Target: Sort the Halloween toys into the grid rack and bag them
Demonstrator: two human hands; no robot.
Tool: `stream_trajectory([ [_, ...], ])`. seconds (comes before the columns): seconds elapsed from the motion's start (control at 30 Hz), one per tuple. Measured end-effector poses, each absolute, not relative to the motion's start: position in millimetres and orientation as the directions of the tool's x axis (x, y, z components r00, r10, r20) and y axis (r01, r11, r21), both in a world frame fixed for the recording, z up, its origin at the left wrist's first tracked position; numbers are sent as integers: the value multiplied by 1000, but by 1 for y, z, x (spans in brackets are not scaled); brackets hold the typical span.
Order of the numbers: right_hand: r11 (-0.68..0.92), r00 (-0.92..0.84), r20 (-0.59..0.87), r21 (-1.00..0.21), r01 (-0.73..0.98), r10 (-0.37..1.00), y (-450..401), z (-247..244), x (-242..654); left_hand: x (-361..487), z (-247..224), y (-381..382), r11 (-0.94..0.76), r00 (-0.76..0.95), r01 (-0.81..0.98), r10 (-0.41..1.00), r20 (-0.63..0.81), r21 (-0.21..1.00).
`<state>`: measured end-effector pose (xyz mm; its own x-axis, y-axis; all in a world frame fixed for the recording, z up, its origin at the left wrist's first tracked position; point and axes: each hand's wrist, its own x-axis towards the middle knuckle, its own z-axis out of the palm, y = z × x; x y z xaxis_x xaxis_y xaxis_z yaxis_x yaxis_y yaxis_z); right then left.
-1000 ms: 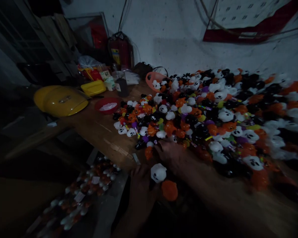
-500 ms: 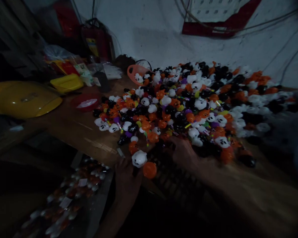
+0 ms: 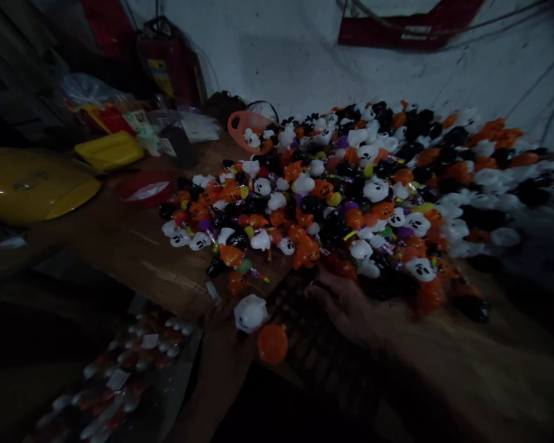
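Note:
A dark slotted rack [image 3: 314, 344] lies at the table's front, dim and hard to make out. My left hand [image 3: 221, 335] is at its left side, against a white ghost-faced toy head [image 3: 250, 314]; its fingers are mostly hidden in shadow. Just right of that head is a round orange piece [image 3: 272, 343]. Over the rack's far part, my right hand [image 3: 348, 307] has its fingers bent together at the rack; what they pinch, if anything, is too dark to name. An orange pumpkin-faced toy [image 3: 307, 251] lies just beyond those fingertips.
A large heap of white, orange and black toy heads [image 3: 323, 191] covers the table's back and right. Left stand a yellow shell-like object [image 3: 37, 184], a red dish [image 3: 143, 189] and a yellow container [image 3: 109, 151]. Bagged toys [image 3: 133, 363] lie below, left. A wall is behind.
The view has shifted slightly. An orange toy with a green bead and striped stick now lies at the heap's front, near the left hand. The right hand's fingers have drawn back from the heap to the rack.

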<state>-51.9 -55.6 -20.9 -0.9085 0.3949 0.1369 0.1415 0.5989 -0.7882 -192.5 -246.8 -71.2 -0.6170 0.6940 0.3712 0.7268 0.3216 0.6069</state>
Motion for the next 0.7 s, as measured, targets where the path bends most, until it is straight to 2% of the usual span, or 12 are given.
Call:
stream_trajectory([
  [0.2, 601, -853, 108, -754, 264, 511, -69, -21, -55, -193, -63, -251, 327, -608, 710, 731, 309, 623],
  [0.37, 671, -829, 223, -706, 225, 512, -87, -17, -62, -192, -62, -260, 349, -620, 689, 738, 268, 635],
  [0.47, 624, -852, 230, -769, 138, 471, -92, -19, -68, -191, -63, -263, 341, -614, 691, 742, 268, 637],
  [0.57, 492, -865, 207, -869, 53, 457, -94, -25, -75, -192, -66, -266, 337, -611, 694, 743, 272, 636],
  [0.7, 378, -872, 165, -926, 24, 460, -96, -35, -83, -196, -71, -267, 319, -594, 705, 755, 280, 634],
])
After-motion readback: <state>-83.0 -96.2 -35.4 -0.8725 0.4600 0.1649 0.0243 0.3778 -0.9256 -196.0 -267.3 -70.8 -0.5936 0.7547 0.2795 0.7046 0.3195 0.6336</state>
